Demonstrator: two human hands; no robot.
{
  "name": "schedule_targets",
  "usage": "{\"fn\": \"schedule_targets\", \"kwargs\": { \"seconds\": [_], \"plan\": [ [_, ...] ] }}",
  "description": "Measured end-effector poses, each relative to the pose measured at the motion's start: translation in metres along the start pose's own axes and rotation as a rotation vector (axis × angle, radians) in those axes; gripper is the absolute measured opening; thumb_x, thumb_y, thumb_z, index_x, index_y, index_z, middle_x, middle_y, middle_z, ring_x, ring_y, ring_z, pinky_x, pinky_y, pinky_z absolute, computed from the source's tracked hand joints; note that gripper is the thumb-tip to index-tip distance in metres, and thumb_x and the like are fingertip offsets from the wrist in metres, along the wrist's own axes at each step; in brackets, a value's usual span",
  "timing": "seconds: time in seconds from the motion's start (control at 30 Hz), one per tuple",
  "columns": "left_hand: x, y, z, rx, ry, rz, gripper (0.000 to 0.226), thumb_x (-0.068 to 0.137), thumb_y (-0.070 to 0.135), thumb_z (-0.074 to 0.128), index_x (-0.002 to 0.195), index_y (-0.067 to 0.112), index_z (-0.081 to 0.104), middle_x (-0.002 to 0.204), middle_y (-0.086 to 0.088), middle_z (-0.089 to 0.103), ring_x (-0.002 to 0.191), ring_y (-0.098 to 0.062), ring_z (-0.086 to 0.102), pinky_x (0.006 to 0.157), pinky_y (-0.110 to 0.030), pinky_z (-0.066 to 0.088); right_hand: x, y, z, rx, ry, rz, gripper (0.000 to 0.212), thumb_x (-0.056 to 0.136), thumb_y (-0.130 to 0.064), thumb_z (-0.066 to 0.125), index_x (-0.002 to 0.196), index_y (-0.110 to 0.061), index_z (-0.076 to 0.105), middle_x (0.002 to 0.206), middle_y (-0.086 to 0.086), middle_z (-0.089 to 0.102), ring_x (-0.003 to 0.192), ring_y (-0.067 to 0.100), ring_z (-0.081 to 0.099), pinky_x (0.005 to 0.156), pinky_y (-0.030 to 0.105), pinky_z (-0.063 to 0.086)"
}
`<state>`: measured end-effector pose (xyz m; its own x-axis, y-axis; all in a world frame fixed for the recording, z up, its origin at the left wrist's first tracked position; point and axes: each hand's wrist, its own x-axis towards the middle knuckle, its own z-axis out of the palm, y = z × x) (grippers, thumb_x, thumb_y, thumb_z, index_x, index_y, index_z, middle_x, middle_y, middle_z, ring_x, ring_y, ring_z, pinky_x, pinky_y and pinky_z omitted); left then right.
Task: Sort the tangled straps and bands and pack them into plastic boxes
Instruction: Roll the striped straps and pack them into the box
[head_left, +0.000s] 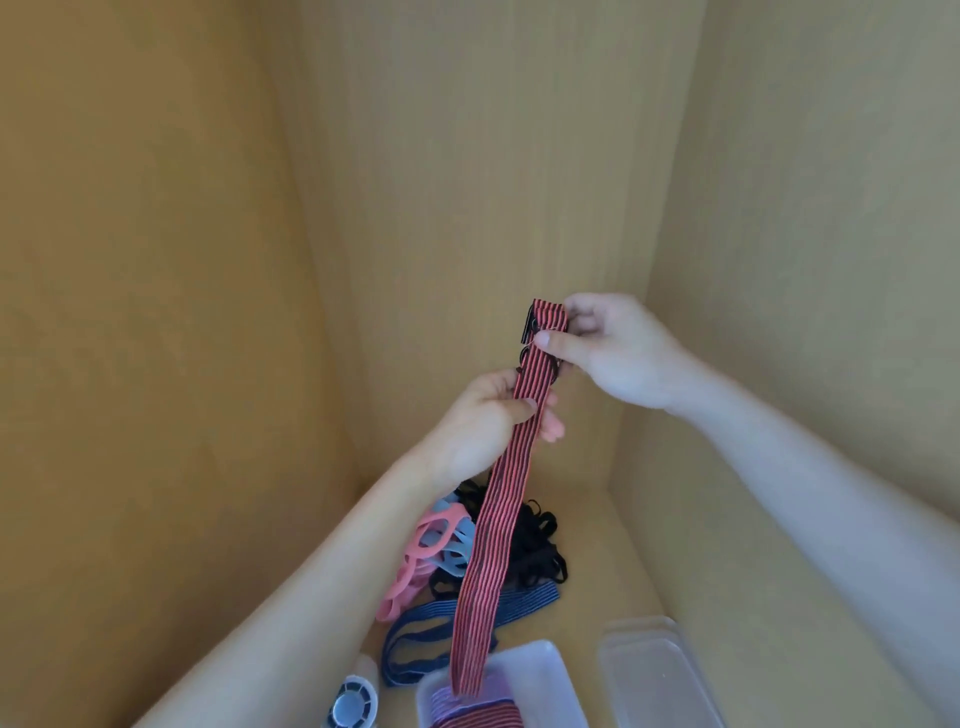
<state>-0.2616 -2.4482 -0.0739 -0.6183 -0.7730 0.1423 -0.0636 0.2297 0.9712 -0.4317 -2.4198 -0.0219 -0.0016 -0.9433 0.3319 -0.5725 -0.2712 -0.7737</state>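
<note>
A long red band with black stripes (493, 530) hangs upright in front of me. My right hand (608, 348) pinches its top end, where a black fastener shows. A little lower, my left hand (483, 431) grips the band between thumb and fingers. The band's loose lower end dangles over an open white plastic box (540, 670), which holds folded striped bands in purple and red. On the wooden surface behind lie a dark blue striped band (415, 629), pink silicone straps (415, 561), pale blue straps (457, 545) and a tangle of black bands (535, 545).
Clear plastic lids or boxes (649, 670) are stacked to the right of the white box. A small round white and blue object (353, 701) sits at the lower left. Wooden walls close in on the left, back and right.
</note>
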Motion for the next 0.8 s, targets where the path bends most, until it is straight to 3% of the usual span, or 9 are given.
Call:
{"fn": "schedule_targets", "kwargs": {
  "seconds": [0.17, 0.3, 0.43, 0.57, 0.8],
  "plan": [
    [-0.005, 0.011, -0.002, -0.11, 0.067, 0.027, 0.024, 0.103, 0.001, 0.033, 0.103, 0.003, 0.057, 0.063, -0.004, 0.058, 0.064, -0.022, 0.058, 0.063, -0.023, 0.052, 0.011, -0.029, -0.011, -0.227, -0.04, -0.085, 0.014, 0.094, -0.031, 0.07, 0.09, -0.018, 0.066, 0.08, -0.001, 0.073, 0.079, 0.025, 0.069, 0.085, 0.045, 0.054],
    [-0.007, 0.018, -0.001, -0.103, 0.068, 0.076, 0.03, 0.11, 0.022, 0.035, 0.097, 0.007, 0.056, 0.059, 0.002, 0.051, 0.054, -0.018, 0.049, 0.069, -0.037, 0.047, 0.013, -0.04, -0.02, -0.272, -0.049, -0.151, 0.016, 0.094, -0.032, 0.069, 0.088, -0.017, 0.066, 0.077, 0.0, 0.073, 0.076, 0.026, 0.069, 0.081, 0.045, 0.055],
    [-0.013, 0.021, -0.006, -0.068, 0.062, 0.09, 0.033, 0.11, 0.026, 0.037, 0.092, 0.007, 0.058, 0.055, 0.004, 0.047, 0.049, -0.015, 0.044, 0.06, -0.033, 0.046, 0.007, -0.035, -0.017, -0.213, -0.045, -0.187, 0.02, 0.098, -0.031, 0.065, 0.086, -0.015, 0.067, 0.071, -0.004, 0.07, 0.064, 0.01, 0.061, 0.074, 0.038, 0.052],
    [-0.022, 0.027, -0.011, 0.007, 0.081, 0.111, 0.036, 0.109, 0.03, 0.041, 0.088, 0.009, 0.06, 0.052, 0.005, 0.048, 0.046, -0.011, 0.043, 0.053, -0.026, 0.047, 0.002, -0.035, -0.018, -0.146, -0.046, -0.189, 0.028, 0.1, -0.03, 0.061, 0.086, -0.008, 0.069, 0.071, 0.002, 0.072, 0.064, 0.012, 0.063, 0.071, 0.034, 0.052],
    [-0.022, 0.027, -0.007, 0.008, 0.158, 0.113, 0.033, 0.107, 0.03, 0.046, 0.089, 0.008, 0.062, 0.052, 0.001, 0.046, 0.043, -0.011, 0.038, 0.05, -0.027, 0.042, 0.002, -0.03, -0.018, -0.046, -0.044, -0.205, 0.018, 0.099, -0.018, 0.063, 0.094, -0.004, 0.073, 0.07, -0.007, 0.07, 0.065, 0.007, 0.061, 0.063, 0.011, 0.043]
  ]
}}
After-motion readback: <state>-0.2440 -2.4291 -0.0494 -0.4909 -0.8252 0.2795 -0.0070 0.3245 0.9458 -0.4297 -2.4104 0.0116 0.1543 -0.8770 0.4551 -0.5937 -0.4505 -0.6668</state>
